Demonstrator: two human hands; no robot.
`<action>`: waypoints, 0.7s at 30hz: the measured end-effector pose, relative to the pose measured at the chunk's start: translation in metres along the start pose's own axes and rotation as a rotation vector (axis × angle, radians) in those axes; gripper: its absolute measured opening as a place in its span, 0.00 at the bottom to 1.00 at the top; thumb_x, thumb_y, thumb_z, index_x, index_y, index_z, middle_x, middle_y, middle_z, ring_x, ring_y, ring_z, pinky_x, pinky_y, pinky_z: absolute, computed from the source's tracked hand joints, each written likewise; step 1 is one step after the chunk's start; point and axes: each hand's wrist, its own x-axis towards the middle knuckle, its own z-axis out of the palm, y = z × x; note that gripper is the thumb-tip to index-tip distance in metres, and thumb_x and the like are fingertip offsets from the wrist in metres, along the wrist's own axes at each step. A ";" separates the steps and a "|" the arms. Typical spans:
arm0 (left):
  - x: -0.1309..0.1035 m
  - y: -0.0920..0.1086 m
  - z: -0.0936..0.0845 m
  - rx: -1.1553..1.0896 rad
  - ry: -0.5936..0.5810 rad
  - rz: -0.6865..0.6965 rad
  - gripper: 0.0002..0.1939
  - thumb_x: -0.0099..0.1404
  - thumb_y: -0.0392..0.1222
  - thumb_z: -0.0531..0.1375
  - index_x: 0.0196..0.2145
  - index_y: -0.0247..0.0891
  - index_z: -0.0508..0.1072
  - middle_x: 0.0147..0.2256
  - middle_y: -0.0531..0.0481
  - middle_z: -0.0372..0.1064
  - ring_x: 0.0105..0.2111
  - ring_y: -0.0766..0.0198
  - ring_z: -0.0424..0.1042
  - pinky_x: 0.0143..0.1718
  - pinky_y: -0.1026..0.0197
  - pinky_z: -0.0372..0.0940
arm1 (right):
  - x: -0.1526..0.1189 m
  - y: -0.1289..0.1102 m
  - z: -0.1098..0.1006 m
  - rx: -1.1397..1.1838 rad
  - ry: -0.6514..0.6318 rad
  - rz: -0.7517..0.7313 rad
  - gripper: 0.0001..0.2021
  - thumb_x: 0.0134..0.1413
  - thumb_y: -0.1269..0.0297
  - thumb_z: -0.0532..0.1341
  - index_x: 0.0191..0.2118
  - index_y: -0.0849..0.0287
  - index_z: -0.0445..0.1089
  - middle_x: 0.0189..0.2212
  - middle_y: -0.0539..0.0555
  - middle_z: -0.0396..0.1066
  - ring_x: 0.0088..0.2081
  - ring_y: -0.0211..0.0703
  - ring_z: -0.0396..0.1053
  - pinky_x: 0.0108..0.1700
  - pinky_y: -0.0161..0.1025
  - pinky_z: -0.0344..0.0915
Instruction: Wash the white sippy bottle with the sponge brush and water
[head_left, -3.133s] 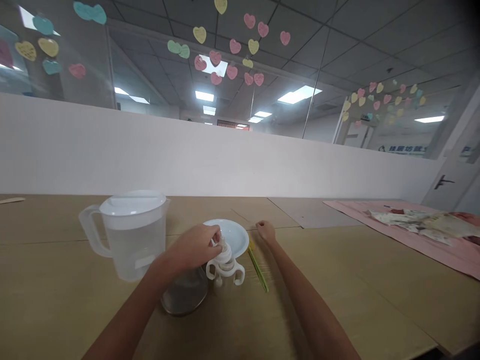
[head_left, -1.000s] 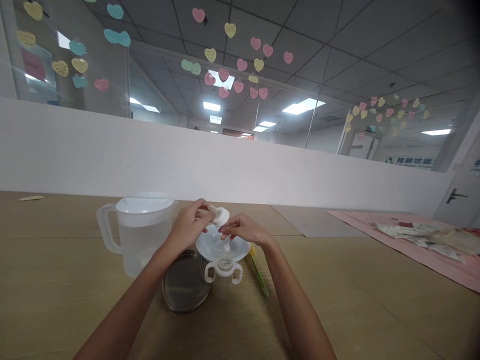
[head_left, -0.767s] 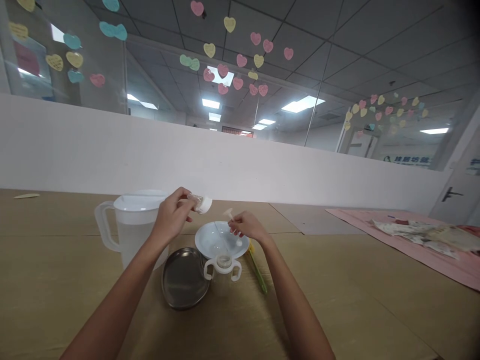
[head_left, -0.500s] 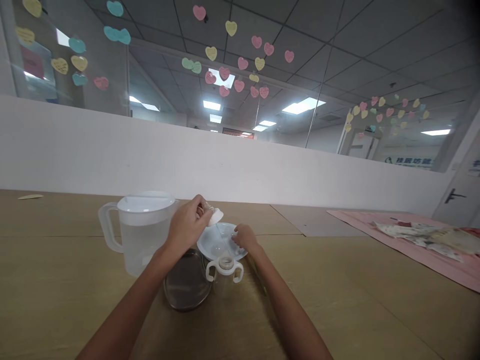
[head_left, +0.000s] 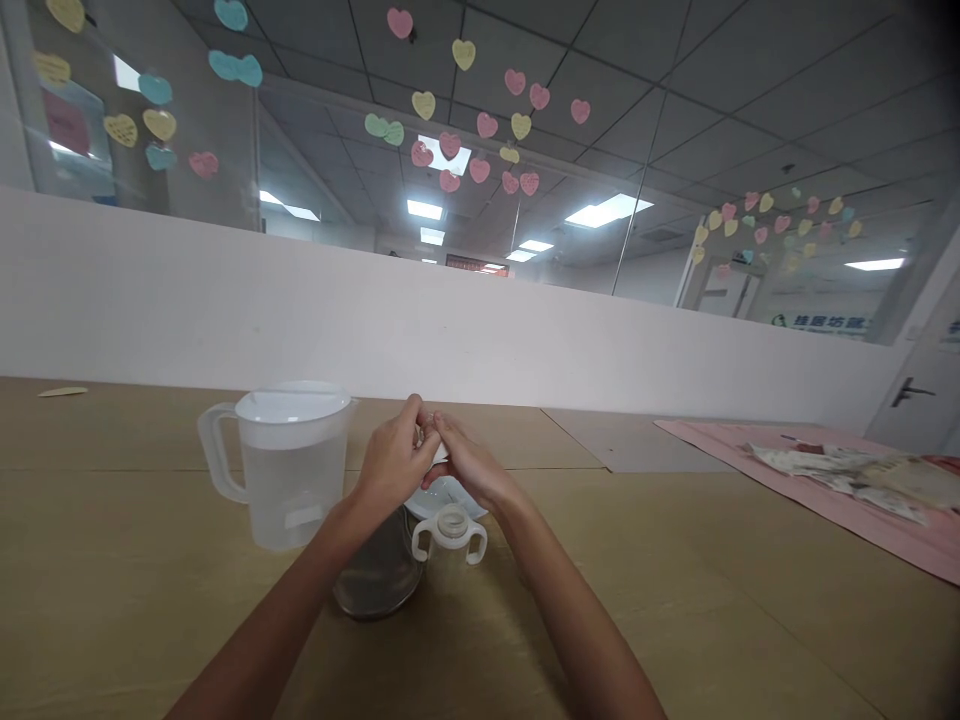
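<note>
Above a white bowl [head_left: 431,503], my left hand [head_left: 394,460] pinches a small white bottle top [head_left: 440,454] with a clear upper part. My right hand [head_left: 474,465] closes round the same top from the other side, its fingertips meeting those of the left. Most of the top is hidden by the fingers. Just in front of the bowl stands a clear baby bottle [head_left: 448,570] with two white side handles and an uncovered neck. A grey metal tray [head_left: 382,575] lies to the left of the bottle, partly behind my left forearm.
A lidded clear plastic jug [head_left: 281,480] holding liquid stands to the left, its handle pointing left. Far right, a pink mat [head_left: 825,490] carries cloth-like items. A low white wall [head_left: 450,340] borders the table at the back, with glass above.
My right hand has come up out of the bowl and left to join the left hand at the bottle top. The left hand has shifted slightly right.
</note>
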 end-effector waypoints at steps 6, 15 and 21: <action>0.002 0.007 0.003 -0.670 -0.029 -0.210 0.07 0.55 0.39 0.51 0.23 0.40 0.54 0.13 0.62 0.55 0.10 0.71 0.57 0.12 0.70 0.51 | 0.003 0.005 -0.005 0.024 -0.084 -0.074 0.26 0.50 0.44 0.54 0.47 0.60 0.62 0.22 0.47 0.63 0.19 0.32 0.62 0.18 0.30 0.61; -0.004 0.019 0.019 -1.113 0.095 -0.403 0.10 0.49 0.35 0.55 0.19 0.39 0.55 0.12 0.63 0.47 0.10 0.72 0.52 0.09 0.67 0.57 | 0.002 0.001 -0.019 0.027 -0.112 -0.092 0.31 0.47 0.42 0.56 0.52 0.59 0.59 0.24 0.49 0.65 0.21 0.33 0.63 0.20 0.32 0.61; 0.017 -0.010 0.010 -1.337 0.320 -0.555 0.13 0.52 0.32 0.52 0.17 0.39 0.49 0.12 0.63 0.42 0.09 0.76 0.44 0.10 0.73 0.46 | 0.000 -0.003 -0.030 0.020 -0.144 -0.145 0.29 0.51 0.41 0.51 0.52 0.57 0.60 0.28 0.51 0.65 0.23 0.34 0.63 0.23 0.34 0.62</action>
